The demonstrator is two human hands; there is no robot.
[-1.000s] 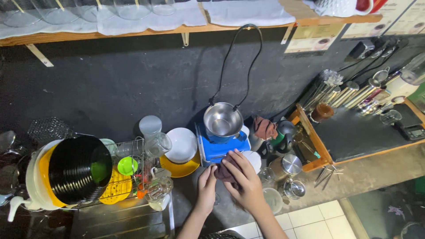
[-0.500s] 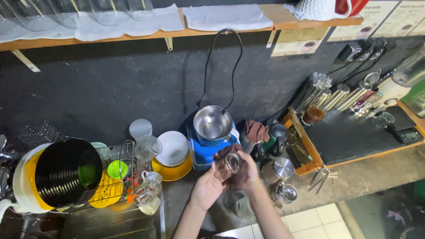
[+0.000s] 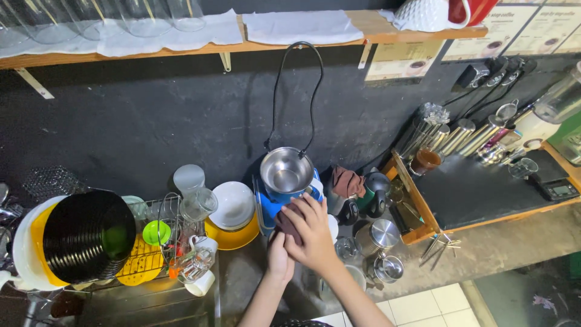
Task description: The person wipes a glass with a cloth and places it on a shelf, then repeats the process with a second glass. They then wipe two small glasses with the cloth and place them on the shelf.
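My right hand (image 3: 313, 235) is closed over a dark brown cloth (image 3: 287, 223), pressing it in front of a blue machine (image 3: 268, 206) topped by a steel cup (image 3: 284, 172). My left hand (image 3: 278, 257) sits just below and partly under the right one, its fingers reaching the cloth's lower edge. Whatever is inside the cloth is hidden. A small clear glass (image 3: 346, 247) and steel lidded pots (image 3: 384, 233) stand just right of my hands.
A white plate on a yellow one (image 3: 235, 209) and a wire rack (image 3: 162, 242) with glasses, cups and a green lid lie left. Stacked black bowls (image 3: 88, 236) fill a white-yellow tub. A wooden tray (image 3: 423, 212) with a dark mat sits right. A shelf (image 3: 181, 45) hangs above.
The hands have moved up towards the blue machine. Half a second ago they held a small clear glass between them; now the brown cloth covers what they hold.
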